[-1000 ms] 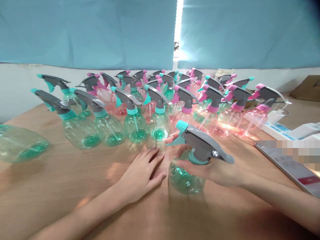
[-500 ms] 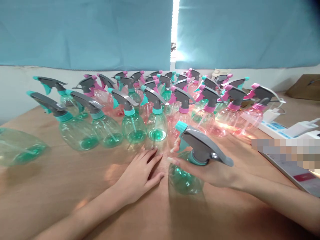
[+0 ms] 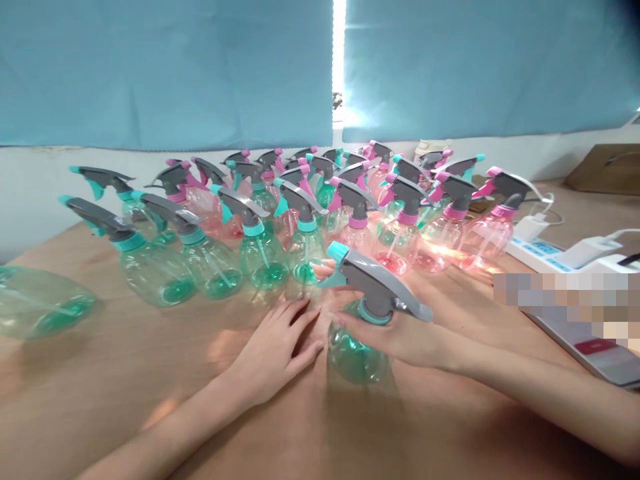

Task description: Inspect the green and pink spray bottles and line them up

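A green spray bottle [image 3: 356, 353] is stood upright on the wooden table [image 3: 150, 407], near the front edge of a crowd of similar bottles. It is gripped at the neck by the right hand [image 3: 403, 337], whose fingers are curled round it under the grey trigger head [image 3: 377, 293]. Much of that hand is hidden by the head, so the exact lie of each finger cannot be made out. The left hand [image 3: 275, 350] is laid palm down on the table just beside the bottle, its fingers [image 3: 295, 313] straight and slightly apart, with nothing held; whether it touches the bottle cannot be told. Behind the hands, green-tinted bottles [image 3: 260, 257] are ranged to the left and pink-tinted bottles [image 3: 443, 243] to the right. The rear rows overlap so closely that single bottles are hard to separate. One green bottle [image 3: 43, 310], apparently lying on its side, is cut off by the left edge. At the right, a white power strip [image 3: 543, 250] is partly covered by a pixelated patch [image 3: 565, 303], and what lies under it cannot be seen. A cardboard box [image 3: 605, 170] is cut off at the right edge below the blue curtains [image 3: 175, 67].
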{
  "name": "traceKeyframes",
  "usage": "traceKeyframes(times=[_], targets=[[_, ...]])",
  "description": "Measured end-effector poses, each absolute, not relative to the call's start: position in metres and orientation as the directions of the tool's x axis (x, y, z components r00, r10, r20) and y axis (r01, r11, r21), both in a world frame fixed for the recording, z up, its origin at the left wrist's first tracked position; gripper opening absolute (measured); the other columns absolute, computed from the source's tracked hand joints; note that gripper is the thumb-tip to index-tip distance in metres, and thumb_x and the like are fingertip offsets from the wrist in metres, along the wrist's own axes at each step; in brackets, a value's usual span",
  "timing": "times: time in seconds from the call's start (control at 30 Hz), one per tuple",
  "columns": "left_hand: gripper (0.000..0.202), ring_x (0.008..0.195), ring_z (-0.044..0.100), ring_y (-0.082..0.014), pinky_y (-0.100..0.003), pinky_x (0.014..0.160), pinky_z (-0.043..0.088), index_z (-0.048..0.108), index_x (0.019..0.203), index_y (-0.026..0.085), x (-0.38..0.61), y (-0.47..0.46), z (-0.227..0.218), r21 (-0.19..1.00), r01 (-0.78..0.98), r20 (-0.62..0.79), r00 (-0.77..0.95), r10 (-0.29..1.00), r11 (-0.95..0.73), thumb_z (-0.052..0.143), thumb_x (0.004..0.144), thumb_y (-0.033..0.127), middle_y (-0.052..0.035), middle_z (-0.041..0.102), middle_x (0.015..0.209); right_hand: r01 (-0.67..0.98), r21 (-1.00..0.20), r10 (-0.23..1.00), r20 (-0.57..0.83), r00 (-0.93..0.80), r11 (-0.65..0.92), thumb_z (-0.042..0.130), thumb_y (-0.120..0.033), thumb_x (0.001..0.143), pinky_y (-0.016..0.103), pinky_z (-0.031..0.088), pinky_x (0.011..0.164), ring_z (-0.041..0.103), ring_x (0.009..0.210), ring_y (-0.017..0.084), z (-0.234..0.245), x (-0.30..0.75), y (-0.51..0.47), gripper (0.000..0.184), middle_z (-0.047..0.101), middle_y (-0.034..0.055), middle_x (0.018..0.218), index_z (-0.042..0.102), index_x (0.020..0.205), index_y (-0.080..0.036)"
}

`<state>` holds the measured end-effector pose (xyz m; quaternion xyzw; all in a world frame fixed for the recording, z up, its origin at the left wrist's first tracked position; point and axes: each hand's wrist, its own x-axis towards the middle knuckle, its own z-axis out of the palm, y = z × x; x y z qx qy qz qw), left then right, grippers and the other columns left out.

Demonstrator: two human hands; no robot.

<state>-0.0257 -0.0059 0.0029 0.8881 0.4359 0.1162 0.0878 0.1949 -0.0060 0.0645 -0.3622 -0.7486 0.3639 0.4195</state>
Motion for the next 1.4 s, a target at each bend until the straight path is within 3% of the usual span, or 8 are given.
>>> traceKeyframes(times=[0.17,0.33,0.47,0.67,0.9,1.07,1.27,1.4], targets=[[0.044,0.134,0.045,-0.0353,-0.058,0.111,0.036,0.054,0.134,0.014,-0.023,-0.006,0.007,0.252,0.755,0.125,0.595,0.794,-0.605,0.047,0.099,0.039,-0.0181,0.049,0.145,0.169,-0.835,0.811,0.428,-0.4,0.524,0.06,-0.033,0.088,0.032,0.062,0.075,0.07,0.081,0.016,0.055,0.195,-0.004,0.029,0.072,0.0036,0.111,0.062,0.116,-0.027],[0.039,0.132,0.047,-0.0354,-0.056,0.108,0.04,0.058,0.129,0.017,-0.022,-0.007,0.009,0.258,0.762,0.14,0.579,0.803,-0.594,0.048,0.098,0.038,-0.0165,0.052,0.144,0.177,-0.847,0.829,0.411,-0.379,0.501,0.063,-0.036,0.087,0.036,0.061,0.083,0.07,0.088,0.019,0.053,0.196,-0.003,0.032,0.072,0.0032,0.107,0.064,0.118,-0.03],[0.036,0.131,0.048,-0.0334,-0.054,0.11,0.038,0.058,0.127,0.018,-0.021,-0.008,0.01,0.253,0.762,0.158,0.575,0.803,-0.596,0.048,0.098,0.038,-0.0158,0.053,0.142,0.196,-0.829,0.826,0.437,-0.356,0.523,0.066,-0.039,0.084,0.037,0.061,0.079,0.069,0.084,0.02,0.052,0.196,-0.003,0.033,0.071,0.0027,0.105,0.063,0.116,-0.031],[0.039,0.13,0.05,-0.0309,-0.049,0.108,0.04,0.055,0.132,0.017,-0.018,-0.01,0.01,0.247,0.77,0.163,0.565,0.809,-0.588,0.046,0.099,0.037,-0.0157,0.055,0.14,0.214,-0.87,0.87,0.364,-0.332,0.445,0.07,-0.045,0.079,0.04,0.061,0.077,0.069,0.083,0.023,0.055,0.196,-0.005,0.024,0.07,0.0047,0.092,0.061,0.09,-0.026],[0.043,0.132,0.047,-0.0321,-0.051,0.11,0.037,0.054,0.135,0.015,-0.018,-0.01,0.01,0.236,0.776,0.15,0.566,0.811,-0.585,0.045,0.1,0.038,-0.0166,0.052,0.143,0.271,-0.849,0.871,0.357,-0.336,0.453,0.075,-0.047,0.074,0.036,0.058,0.069,0.065,0.077,0.02,0.073,0.203,-0.012,0.035,0.065,0.0006,0.082,0.061,0.099,-0.026],[0.043,0.132,0.048,-0.0328,-0.052,0.11,0.037,0.055,0.135,0.013,-0.017,-0.01,0.012,0.234,0.784,0.141,0.558,0.818,-0.575,0.045,0.1,0.037,-0.0175,0.051,0.143,0.385,-0.797,0.873,0.34,-0.351,0.465,0.076,-0.045,0.075,0.035,0.056,0.074,0.068,0.085,0.021,0.088,0.217,-0.021,0.045,0.069,0.0019,0.095,0.057,0.11,-0.024],[0.044,0.133,0.046,-0.0337,-0.053,0.111,0.035,0.055,0.135,0.012,-0.017,-0.009,0.01,0.249,0.783,0.123,0.558,0.82,-0.57,0.048,0.1,0.037,-0.0179,0.051,0.144,0.458,-0.737,0.854,0.322,-0.409,0.497,0.075,-0.047,0.078,0.042,0.049,0.097,0.06,0.118,0.026,0.073,0.242,-0.028,0.049,0.065,0.0031,0.123,0.055,0.118,-0.028],[0.044,0.132,0.047,-0.033,-0.05,0.109,0.039,0.055,0.135,0.012,-0.025,-0.018,0.014,0.286,0.769,0.106,0.567,0.817,-0.571,0.05,0.099,0.037,-0.0171,0.053,0.142,0.557,-0.673,0.866,0.29,-0.406,0.487,0.074,-0.044,0.081,0.042,0.054,0.088,0.066,0.105,0.026,0.076,0.24,-0.035,0.039,0.07,0.0029,0.111,0.061,0.112,-0.027]])
